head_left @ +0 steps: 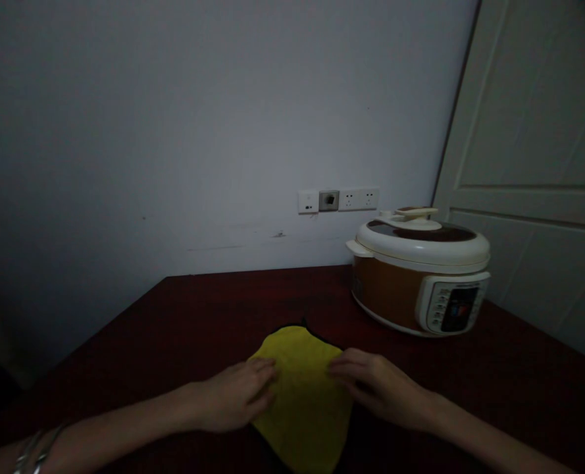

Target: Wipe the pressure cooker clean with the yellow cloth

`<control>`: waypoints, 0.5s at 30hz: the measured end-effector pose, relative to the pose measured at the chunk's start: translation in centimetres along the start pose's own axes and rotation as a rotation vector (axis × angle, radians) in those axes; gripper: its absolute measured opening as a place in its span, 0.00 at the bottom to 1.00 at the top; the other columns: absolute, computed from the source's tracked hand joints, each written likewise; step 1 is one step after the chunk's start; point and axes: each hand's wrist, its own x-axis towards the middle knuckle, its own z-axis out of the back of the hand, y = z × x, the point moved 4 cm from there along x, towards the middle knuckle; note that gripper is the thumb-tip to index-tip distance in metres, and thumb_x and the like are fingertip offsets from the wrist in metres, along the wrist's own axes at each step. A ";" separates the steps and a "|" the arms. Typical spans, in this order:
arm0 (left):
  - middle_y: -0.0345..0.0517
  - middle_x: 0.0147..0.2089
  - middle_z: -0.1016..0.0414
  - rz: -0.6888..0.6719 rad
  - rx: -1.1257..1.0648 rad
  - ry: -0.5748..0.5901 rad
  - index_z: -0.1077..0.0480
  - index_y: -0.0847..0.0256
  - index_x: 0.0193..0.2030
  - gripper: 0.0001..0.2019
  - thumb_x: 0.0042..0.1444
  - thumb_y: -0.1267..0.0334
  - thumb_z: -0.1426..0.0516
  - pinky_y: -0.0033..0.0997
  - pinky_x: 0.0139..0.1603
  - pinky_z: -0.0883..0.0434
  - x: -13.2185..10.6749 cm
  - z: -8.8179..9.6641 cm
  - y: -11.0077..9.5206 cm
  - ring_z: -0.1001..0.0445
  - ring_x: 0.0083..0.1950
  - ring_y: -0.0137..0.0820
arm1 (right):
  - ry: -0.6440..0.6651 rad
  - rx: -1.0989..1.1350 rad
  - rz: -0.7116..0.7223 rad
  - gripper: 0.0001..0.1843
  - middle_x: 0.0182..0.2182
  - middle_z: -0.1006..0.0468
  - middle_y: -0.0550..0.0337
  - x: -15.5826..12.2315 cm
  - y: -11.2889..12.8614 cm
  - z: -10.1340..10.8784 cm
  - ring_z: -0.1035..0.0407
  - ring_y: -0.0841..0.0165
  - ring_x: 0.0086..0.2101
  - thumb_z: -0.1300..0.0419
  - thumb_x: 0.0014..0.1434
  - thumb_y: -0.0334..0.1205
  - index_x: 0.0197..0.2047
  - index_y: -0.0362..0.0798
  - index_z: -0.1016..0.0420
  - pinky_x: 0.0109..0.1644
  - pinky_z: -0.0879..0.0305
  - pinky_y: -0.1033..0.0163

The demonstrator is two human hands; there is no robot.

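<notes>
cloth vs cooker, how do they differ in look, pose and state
The cloth is yellow with a dark edge; the cooker is brown and white with a control panel.
The cloth lies low and fairly flat; the cooker stands upright, its lid on.
The cloth has the left hand and right hand on it; neither touches the cooker.
Both are on the dark red table.

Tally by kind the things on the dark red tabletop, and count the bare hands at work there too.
Yellow fabric cloth with dark edging: 1
Round white-and-brown electric cooker with a lid: 1
Bare hands, the left hand and the right hand, both at the cloth: 2
Total: 4
</notes>
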 end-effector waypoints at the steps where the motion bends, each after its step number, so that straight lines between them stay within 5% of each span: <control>1: 0.51 0.68 0.43 0.002 -0.002 0.052 0.36 0.55 0.61 0.23 0.60 0.54 0.51 0.43 0.66 0.44 0.6 -0.6 -0.3 0.45 0.68 0.41 | -0.011 -0.050 0.012 0.21 0.56 0.29 0.53 0.9 -0.7 -0.2 0.35 0.63 0.55 0.50 0.63 0.36 0.57 0.52 0.30 0.57 0.38 0.59; 5: 0.61 0.72 0.67 0.064 0.114 0.199 0.56 0.63 0.70 0.40 0.56 0.46 0.47 0.59 0.66 0.54 2.4 -2.1 0.1 0.66 0.71 0.54 | 0.058 -0.192 0.036 0.27 0.63 0.38 0.50 2.9 -2.6 -2.0 0.44 0.59 0.61 0.47 0.61 0.41 0.63 0.48 0.39 0.65 0.48 0.53; 11: 0.68 0.70 0.70 -0.191 0.195 0.402 0.57 0.66 0.70 0.52 0.45 0.41 0.39 0.61 0.65 0.57 5.0 0.3 1.2 0.70 0.70 0.56 | -0.101 -0.550 0.112 0.19 0.47 0.24 0.47 0.0 -1.4 -5.7 0.30 0.57 0.45 0.47 0.62 0.48 0.50 0.45 0.28 0.50 0.35 0.53; 15: 0.71 0.70 0.72 -0.189 0.262 0.575 0.59 0.65 0.70 0.59 0.35 0.46 0.33 0.62 0.64 0.55 6.5 1.3 -0.1 0.70 0.69 0.58 | -0.158 -0.659 0.213 0.09 0.29 0.21 0.59 -1.1 -1.4 -8.1 0.28 0.64 0.31 0.45 0.61 0.43 0.39 0.50 0.26 0.38 0.33 0.61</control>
